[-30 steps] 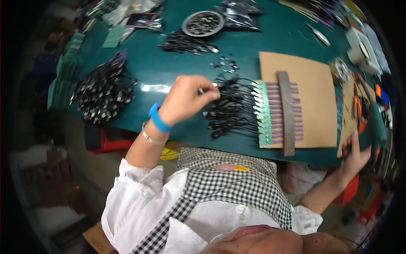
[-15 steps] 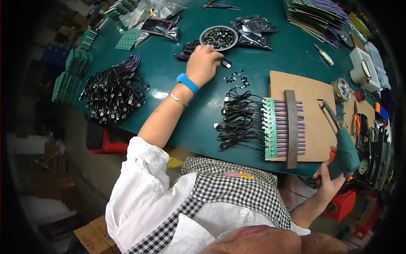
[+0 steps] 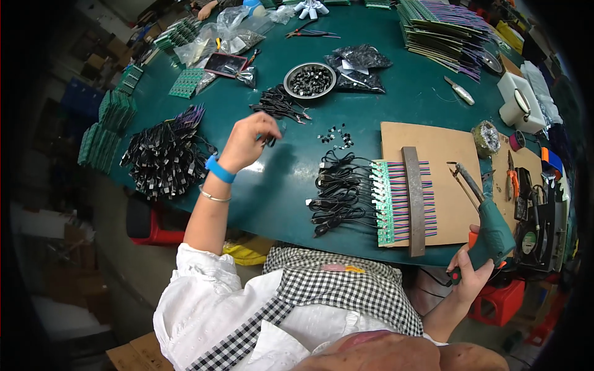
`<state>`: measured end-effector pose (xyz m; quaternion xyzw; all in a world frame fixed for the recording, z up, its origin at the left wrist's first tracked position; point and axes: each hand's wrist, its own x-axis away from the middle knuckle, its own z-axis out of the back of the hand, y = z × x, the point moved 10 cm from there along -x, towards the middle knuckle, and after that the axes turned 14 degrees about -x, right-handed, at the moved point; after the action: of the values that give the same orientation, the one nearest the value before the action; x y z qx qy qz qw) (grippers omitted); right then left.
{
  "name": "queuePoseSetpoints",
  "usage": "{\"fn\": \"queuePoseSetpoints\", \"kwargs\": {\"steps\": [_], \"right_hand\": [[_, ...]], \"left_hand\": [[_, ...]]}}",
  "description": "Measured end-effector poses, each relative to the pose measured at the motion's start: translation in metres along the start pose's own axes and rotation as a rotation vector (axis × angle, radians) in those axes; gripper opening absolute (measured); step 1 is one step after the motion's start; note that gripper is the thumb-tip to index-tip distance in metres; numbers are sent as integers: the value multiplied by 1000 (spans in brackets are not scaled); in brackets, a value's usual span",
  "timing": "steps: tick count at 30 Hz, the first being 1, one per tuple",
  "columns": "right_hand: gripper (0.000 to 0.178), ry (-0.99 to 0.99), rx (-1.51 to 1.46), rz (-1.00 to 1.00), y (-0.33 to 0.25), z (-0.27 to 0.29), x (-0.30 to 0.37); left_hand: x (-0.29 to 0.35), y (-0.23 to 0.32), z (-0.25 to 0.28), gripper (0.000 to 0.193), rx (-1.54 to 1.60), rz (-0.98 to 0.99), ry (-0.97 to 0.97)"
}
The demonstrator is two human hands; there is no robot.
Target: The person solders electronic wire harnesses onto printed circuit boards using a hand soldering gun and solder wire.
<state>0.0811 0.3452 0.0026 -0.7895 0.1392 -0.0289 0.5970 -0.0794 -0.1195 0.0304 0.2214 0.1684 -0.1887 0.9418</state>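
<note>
My left hand is raised over the table, left of the loose pile of black cables. Its fingers are curled around something black that is mostly hidden. At the right, my right hand grips the handle of a green soldering gun, its tip pointing up over a brown board. On that board lies a row of small green circuit boards with coloured wires, pressed down by a metal bar. Bundled black USB cables extend left from the boards.
A metal bowl of small black parts stands behind, with a few parts scattered nearer. A heap of cables lies at left. Bagged parts, a solder wire spool, pliers and a knife are around.
My left hand has moved left and nearer, away from the cable pile and bowl. The right hand still holds the soldering gun. The view has shifted a little.
</note>
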Motion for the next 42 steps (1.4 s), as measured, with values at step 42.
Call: {"fn": "queuePoseSetpoints", "kwargs": {"steps": [42], "right_hand": [[54, -224, -283, -259, 35, -100, 12]], "left_hand": [[35, 227, -68, 6, 549, -118, -472]]}}
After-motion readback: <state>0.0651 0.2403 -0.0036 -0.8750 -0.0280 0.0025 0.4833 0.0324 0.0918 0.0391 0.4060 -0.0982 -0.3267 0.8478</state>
